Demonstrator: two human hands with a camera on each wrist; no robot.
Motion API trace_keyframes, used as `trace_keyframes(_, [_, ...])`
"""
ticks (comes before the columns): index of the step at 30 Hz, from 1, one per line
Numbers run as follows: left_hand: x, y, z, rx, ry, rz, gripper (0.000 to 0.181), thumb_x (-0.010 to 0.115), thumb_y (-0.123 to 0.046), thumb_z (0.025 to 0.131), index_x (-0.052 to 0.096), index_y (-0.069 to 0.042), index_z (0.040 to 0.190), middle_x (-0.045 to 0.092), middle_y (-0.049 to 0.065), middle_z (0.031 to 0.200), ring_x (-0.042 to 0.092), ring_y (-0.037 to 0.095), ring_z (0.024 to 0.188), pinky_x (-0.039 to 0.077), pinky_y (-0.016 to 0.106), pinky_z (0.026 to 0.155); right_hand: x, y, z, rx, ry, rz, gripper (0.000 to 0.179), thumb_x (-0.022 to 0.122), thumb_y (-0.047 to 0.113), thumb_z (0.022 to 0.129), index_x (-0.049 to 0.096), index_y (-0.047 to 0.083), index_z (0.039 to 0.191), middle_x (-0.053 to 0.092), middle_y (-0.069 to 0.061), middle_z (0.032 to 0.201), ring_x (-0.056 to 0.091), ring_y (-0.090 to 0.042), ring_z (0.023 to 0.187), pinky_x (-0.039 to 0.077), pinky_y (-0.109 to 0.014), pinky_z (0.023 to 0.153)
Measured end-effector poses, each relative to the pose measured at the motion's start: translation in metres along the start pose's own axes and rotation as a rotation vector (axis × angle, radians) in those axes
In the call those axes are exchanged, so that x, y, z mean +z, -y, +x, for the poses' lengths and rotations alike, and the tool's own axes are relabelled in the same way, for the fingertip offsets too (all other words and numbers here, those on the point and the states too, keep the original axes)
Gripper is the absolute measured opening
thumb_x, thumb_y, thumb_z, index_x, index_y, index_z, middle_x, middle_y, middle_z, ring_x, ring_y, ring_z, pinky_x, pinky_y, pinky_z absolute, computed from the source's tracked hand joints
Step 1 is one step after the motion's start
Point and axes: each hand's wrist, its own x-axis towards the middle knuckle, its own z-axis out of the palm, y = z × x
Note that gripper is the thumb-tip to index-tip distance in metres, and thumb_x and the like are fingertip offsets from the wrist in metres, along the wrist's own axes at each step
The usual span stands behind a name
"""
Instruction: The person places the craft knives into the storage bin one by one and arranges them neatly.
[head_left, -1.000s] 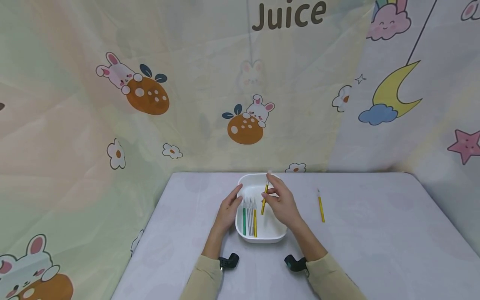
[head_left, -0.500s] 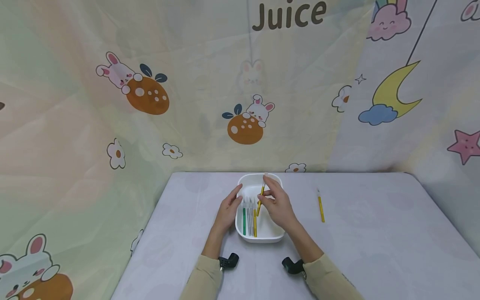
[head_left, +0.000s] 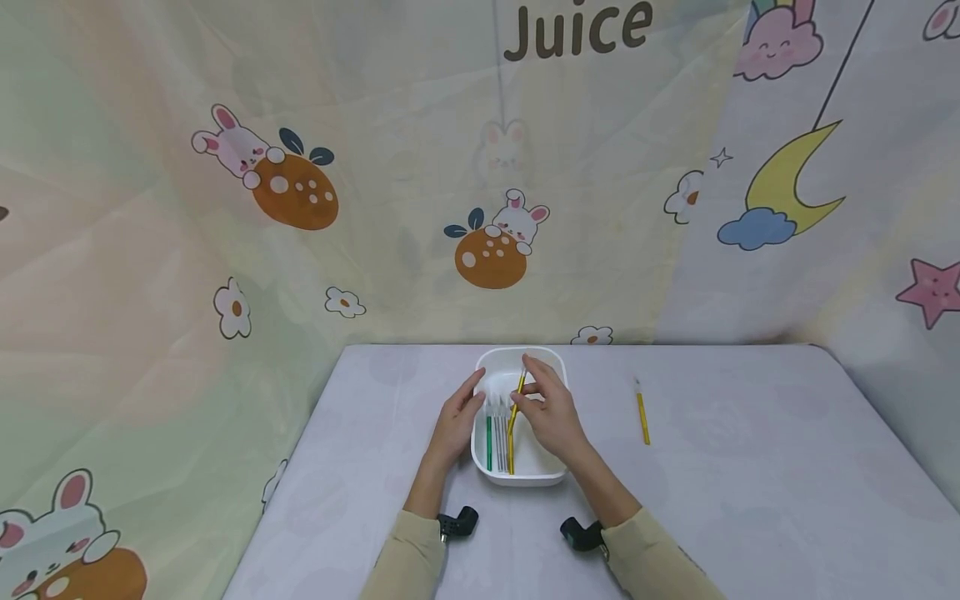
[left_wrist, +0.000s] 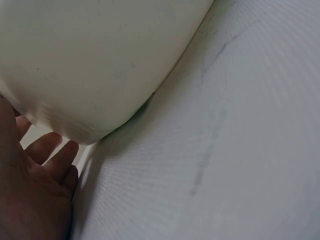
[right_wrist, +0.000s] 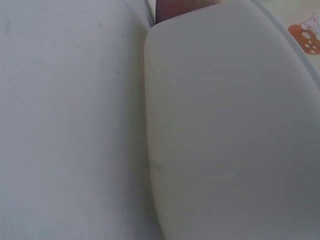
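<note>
A white tray point(head_left: 555, 472) holds a row of slim sticks on its left side: a green one point(head_left: 489, 443), several silver ones point(head_left: 501, 450) and a yellow one point(head_left: 511, 457), all with pale tips. My left hand point(head_left: 452, 425) holds the tray's left side, thumb at the rim; in the left wrist view its fingers meet the tray's outer wall point(left_wrist: 100, 65). Over the tray my right hand point(head_left: 553, 414) pinches another slim yellow stick point(head_left: 519, 388), slanted, its lower end overlapping the yellow stick in the row. What kind of stick it is, I cannot tell.
Right of the tray, one more yellow stick point(head_left: 642, 417) with a pale tip lies on the white table point(head_left: 735, 467). A printed cloth wall point(head_left: 405, 250) stands right behind the table's back edge. The tray's outer wall point(right_wrist: 225, 130) fills much of the right wrist view.
My right hand has moved a little to the left with the yellow stick, bringing it from over the tray's middle to the right end of the row. My left hand has stayed in place.
</note>
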Motion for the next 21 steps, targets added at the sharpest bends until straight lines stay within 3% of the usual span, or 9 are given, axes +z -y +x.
trace_keyframes(13, [0.0000,0.0003,-0.0002,-0.001,-0.007,-0.012,0.045,0.050,-0.031,0.110,0.049,-0.038,0.154,0.039,-0.013,0.165,0.031,0.017,0.158,0.026,0.050,0.129,-0.0014,-0.0002,-0.0004,0.038,0.002,-0.046,0.068,0.071,0.000,0.096,0.046,0.014,0.157,0.044,-0.011,0.159,0.067,-0.023,0.106,0.062,-0.022,0.083])
trace_keyframes(21, [-0.0004,0.0017,0.0003,-0.005,-0.010,-0.007,0.046,0.051,-0.031,0.109,0.049,-0.037,0.155,0.039,-0.012,0.165,0.031,0.018,0.158,0.026,0.051,0.129,-0.0003,0.0001,-0.0006,0.087,0.020,-0.113,0.068,0.073,0.003,0.096,0.047,0.015,0.157,0.046,-0.011,0.154,0.067,-0.021,0.106,0.063,-0.027,0.086])
